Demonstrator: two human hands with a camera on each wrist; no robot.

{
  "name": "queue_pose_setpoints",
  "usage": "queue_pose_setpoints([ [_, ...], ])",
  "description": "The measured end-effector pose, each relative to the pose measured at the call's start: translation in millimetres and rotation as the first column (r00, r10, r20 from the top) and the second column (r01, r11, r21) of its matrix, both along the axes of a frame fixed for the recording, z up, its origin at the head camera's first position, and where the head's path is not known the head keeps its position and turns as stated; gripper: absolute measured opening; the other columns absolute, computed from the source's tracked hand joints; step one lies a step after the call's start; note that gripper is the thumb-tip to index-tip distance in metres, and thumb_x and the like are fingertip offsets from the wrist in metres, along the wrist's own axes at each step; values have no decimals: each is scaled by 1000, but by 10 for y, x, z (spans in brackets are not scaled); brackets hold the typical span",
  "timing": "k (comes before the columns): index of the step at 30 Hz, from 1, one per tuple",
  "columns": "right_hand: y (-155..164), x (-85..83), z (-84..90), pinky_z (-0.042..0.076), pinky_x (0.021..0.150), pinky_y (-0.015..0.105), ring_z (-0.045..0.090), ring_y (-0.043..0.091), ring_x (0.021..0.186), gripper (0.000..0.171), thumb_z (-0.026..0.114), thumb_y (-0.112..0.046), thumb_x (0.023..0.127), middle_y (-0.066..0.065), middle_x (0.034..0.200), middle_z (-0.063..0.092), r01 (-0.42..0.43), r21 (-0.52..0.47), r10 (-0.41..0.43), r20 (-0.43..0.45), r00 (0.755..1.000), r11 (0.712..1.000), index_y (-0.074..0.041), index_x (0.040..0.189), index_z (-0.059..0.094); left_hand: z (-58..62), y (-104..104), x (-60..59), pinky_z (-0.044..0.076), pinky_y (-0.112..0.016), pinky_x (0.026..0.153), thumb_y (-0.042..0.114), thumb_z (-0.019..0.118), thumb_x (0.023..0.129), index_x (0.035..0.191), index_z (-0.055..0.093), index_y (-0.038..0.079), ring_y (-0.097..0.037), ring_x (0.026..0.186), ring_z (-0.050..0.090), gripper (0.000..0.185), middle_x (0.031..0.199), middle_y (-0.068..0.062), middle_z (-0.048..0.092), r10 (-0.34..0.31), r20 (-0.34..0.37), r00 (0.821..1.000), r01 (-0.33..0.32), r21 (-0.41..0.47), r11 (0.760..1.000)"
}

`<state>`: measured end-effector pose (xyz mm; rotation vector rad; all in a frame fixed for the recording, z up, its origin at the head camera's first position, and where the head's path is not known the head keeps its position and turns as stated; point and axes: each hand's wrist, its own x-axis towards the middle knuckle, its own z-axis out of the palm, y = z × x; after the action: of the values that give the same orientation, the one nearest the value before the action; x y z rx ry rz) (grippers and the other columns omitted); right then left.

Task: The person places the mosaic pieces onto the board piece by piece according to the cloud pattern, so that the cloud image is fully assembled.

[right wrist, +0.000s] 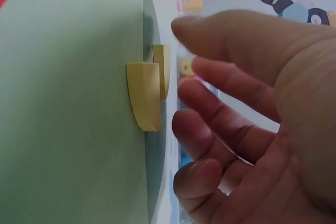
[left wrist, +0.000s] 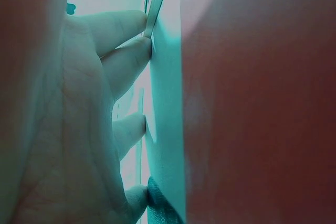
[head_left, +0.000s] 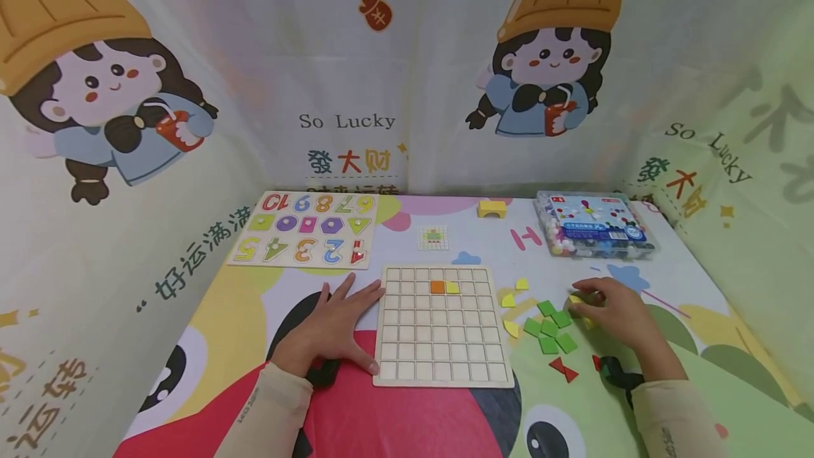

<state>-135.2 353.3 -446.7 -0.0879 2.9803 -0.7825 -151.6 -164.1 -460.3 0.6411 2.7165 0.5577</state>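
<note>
In the head view, a wooden grid board (head_left: 400,334) lies in the middle, with an orange square (head_left: 437,287) and a yellow quarter-round piece (head_left: 452,288) in adjoining cells near its top. My left hand (head_left: 340,320) is spread along the board's left side, fingertips and thumb right at its edge. Over on the right, my right hand (head_left: 610,309) hovers just above two yellow quarter-round pieces (right wrist: 143,97). The right wrist view shows its thumb apart from loosely bent fingers, with nothing between them. The left wrist view shows that hand's fingers extended down to the tabletop.
Several green squares (head_left: 549,327), more yellow quarter-rounds (head_left: 511,329) and red triangles (head_left: 563,370) lie right of the board. Behind are a number puzzle (head_left: 299,228), a small pattern card (head_left: 434,237), a yellow arch block (head_left: 492,209) and a clear plastic box (head_left: 594,225).
</note>
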Motion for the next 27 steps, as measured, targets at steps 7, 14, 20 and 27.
queue_pose_setpoints([
  [7, 20, -35, -40, 54, 79, 42, 62, 26, 93, 35, 81, -18, 94, 20, 112, 73, -30, 15, 30, -10, 999, 999, 0, 122, 75, 20, -5, 13, 0, -76, 127, 64, 97, 55, 165, 38, 30, -40, 166, 7, 130, 175, 7, 31, 8, -5, 1000, -8, 19, 1000],
  [14, 20, -45, -68, 53, 76, 41, 60, 22, 89, 31, 80, -16, 94, 16, 106, 74, -55, 38, 55, -12, 998, 998, 0, 120, 76, 9, -7, 11, 0, -76, 127, 66, 96, 55, 166, 37, 31, -39, 166, 6, 130, 175, 8, 29, 2, -3, 1000, -2, 2, 1000],
  [20, 8, -27, -55, 47, 72, 37, 53, 20, 84, 30, 79, -14, 93, 11, 99, 71, -62, 45, 63, -12, 998, 997, 1, 119, 76, 22, -4, 21, 1, -76, 127, 66, 96, 55, 166, 37, 30, -40, 166, 6, 130, 175, 7, 29, -1, 1, 1000, 1, 1, 1000],
  [27, 9, -19, -44, 48, 71, 37, 54, 20, 85, 26, 79, -15, 94, 9, 98, 71, -56, 59, 57, -16, 998, 997, -1, 116, 78, 17, -4, 1, 1, -75, 128, 67, 96, 55, 166, 36, 31, -38, 166, 5, 131, 176, 9, 28, -4, -6, 1000, 4, -10, 1000],
])
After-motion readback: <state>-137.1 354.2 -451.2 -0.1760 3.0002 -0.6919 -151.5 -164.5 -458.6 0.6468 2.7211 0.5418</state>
